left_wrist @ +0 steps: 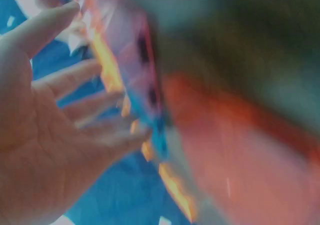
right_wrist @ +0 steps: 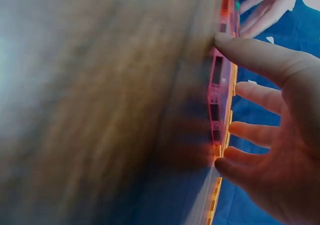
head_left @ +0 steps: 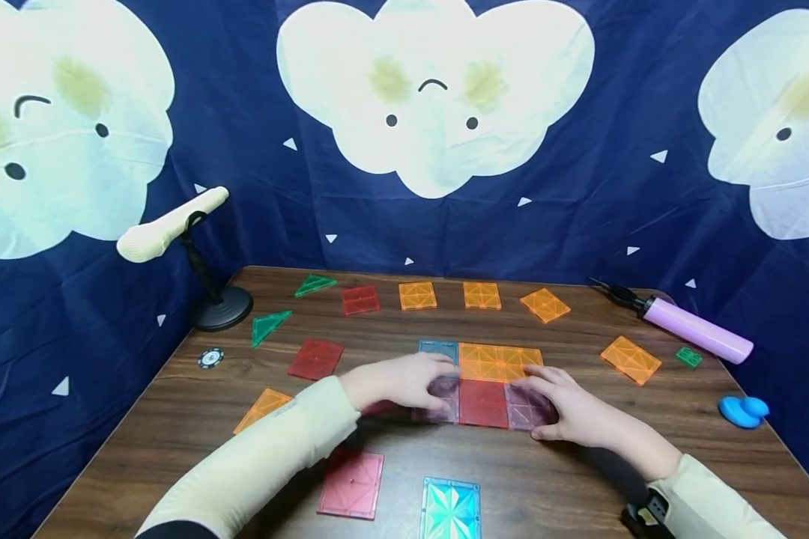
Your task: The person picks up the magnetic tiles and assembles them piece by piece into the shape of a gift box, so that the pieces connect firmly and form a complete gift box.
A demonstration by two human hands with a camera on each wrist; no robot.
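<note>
A block of flat magnetic tiles lies mid-table in the head view: a blue tile point(head_left: 438, 347) and two orange tiles point(head_left: 499, 362) behind, a red tile point(head_left: 483, 404) between a left purple tile point(head_left: 447, 408) and a right purple tile point(head_left: 526, 408) in front. My left hand point(head_left: 411, 380) is over the left purple tile's outer side, fingers spread and fairly straight. At the right purple tile's outer side is my right hand point(head_left: 573, 404), its thumb by the front corner and its fingertips near the back one. In the right wrist view the thumb point(right_wrist: 250, 52) reaches the pink tile edge.
Loose tiles lie around: an orange tile point(head_left: 418, 296), a dark red tile point(head_left: 315, 359), a green triangle point(head_left: 270, 327), a pink tile point(head_left: 352, 485), a light-blue tile point(head_left: 451, 509). A black stand point(head_left: 222, 308) is at left; a purple pump point(head_left: 697, 329) and blue knob point(head_left: 744, 412) at right.
</note>
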